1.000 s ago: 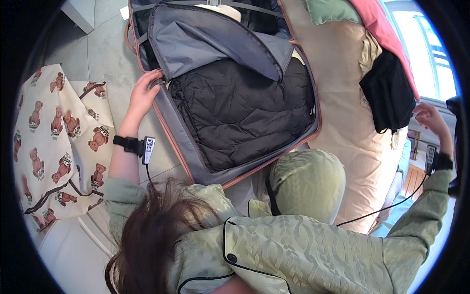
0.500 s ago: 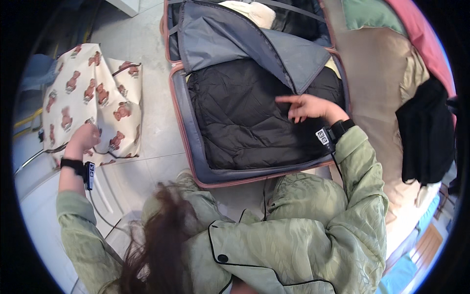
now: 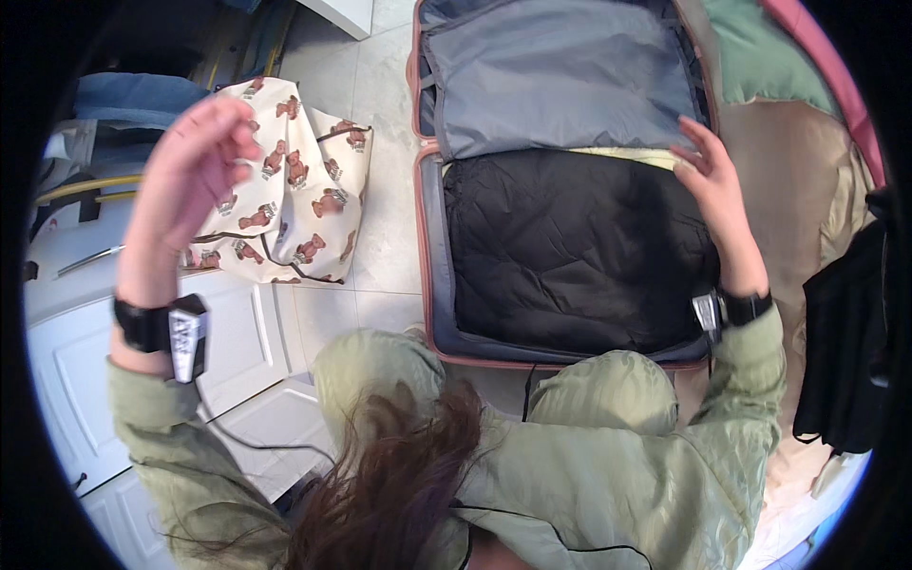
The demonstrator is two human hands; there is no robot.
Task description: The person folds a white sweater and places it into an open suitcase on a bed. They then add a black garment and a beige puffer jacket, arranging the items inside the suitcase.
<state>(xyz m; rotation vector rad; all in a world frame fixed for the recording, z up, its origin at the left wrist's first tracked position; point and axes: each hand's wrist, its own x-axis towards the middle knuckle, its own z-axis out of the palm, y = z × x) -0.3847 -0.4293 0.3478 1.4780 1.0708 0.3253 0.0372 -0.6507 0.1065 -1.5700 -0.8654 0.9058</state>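
Note:
An open pink-rimmed suitcase [image 3: 427, 285] lies on the tiled floor. A black quilted garment [image 3: 570, 247] fills its near half, and a grey fabric divider [image 3: 560, 76] covers the far half. My right hand [image 3: 712, 180] rests with spread fingers on the garment's far right corner, at the divider's edge. My left hand [image 3: 195, 161] is raised in the air, fingers loosely curled and holding nothing, above a cream bag with a brown bear print [image 3: 304, 199]. Both wrists wear black bands with small devices.
A bed with beige and green bedding [image 3: 788, 142] runs along the suitcase's right side, with a black garment [image 3: 850, 351] draped over its edge. White panelled cabinet doors [image 3: 237, 351] are at lower left. My hair and green jacket fill the bottom of the view.
My left hand has lifted off the bear-print bag into the air. My right hand has slid across the black garment to its far right corner.

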